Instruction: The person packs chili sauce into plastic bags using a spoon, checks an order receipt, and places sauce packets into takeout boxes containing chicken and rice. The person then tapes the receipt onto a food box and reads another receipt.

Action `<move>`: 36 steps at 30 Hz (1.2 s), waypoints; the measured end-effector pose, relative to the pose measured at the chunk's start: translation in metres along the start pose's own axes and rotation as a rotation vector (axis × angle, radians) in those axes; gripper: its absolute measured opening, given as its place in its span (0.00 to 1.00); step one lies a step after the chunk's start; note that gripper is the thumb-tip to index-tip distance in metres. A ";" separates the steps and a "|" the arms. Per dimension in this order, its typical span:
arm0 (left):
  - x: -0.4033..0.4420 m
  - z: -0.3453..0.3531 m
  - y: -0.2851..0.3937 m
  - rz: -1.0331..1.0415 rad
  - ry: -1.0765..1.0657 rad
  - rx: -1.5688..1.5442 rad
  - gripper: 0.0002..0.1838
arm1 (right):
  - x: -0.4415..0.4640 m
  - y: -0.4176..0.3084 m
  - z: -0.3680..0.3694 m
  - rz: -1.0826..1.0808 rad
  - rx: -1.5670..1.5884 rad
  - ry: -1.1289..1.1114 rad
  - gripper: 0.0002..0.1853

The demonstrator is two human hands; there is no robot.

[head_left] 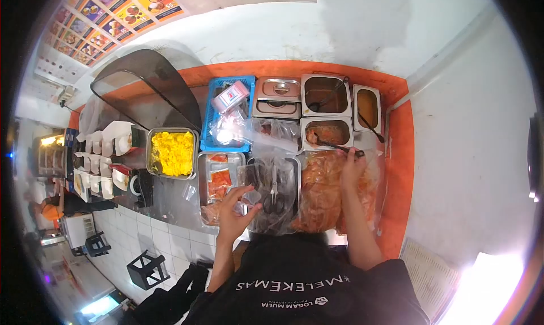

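My right hand (352,169) grips the handle of a black spoon (334,146), whose head rests in a steel pan (351,143) of reddish-orange sauce. My left hand (233,214) is curled, thumb and forefinger apart, around what looks like a small clear plastic bag (251,197). Just right of it, scissors (275,190) lie on clear plastic over a steel tray (297,172). Beneath my right forearm are large clear bags of orange-brown food (318,192). Packets of orange food (219,183) lie in a tray left of the scissors.
Behind are a pan of brown sauce with a ladle (325,92), a yellow sauce pan (368,109), lidded pans (279,89) and a blue basket (209,112). A tray of yellow food (172,153) and white boxes (116,135) stand left. A wall (462,138) bounds the right.
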State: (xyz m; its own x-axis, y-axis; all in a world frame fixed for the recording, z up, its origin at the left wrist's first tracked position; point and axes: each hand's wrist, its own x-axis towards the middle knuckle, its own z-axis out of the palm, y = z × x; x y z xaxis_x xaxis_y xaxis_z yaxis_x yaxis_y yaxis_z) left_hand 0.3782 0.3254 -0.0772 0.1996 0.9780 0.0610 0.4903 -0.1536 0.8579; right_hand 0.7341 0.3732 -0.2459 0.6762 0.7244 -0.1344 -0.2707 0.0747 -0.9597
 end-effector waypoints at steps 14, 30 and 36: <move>0.003 0.004 0.002 -0.047 0.024 -0.088 0.29 | -0.005 -0.007 0.017 0.010 0.027 -0.016 0.09; 0.093 0.011 0.016 0.133 -0.088 0.065 0.27 | 0.018 -0.022 0.003 0.202 0.359 0.300 0.08; 0.175 0.072 0.008 0.237 -0.137 0.076 0.30 | 0.029 -0.076 -0.009 0.216 0.463 0.289 0.07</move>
State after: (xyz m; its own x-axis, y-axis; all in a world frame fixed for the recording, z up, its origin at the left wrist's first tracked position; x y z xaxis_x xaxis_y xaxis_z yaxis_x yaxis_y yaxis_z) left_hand 0.4776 0.4856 -0.0965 0.4264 0.8861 0.1816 0.4775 -0.3910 0.7868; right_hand 0.7803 0.3818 -0.1794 0.7141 0.5453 -0.4390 -0.6504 0.2847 -0.7042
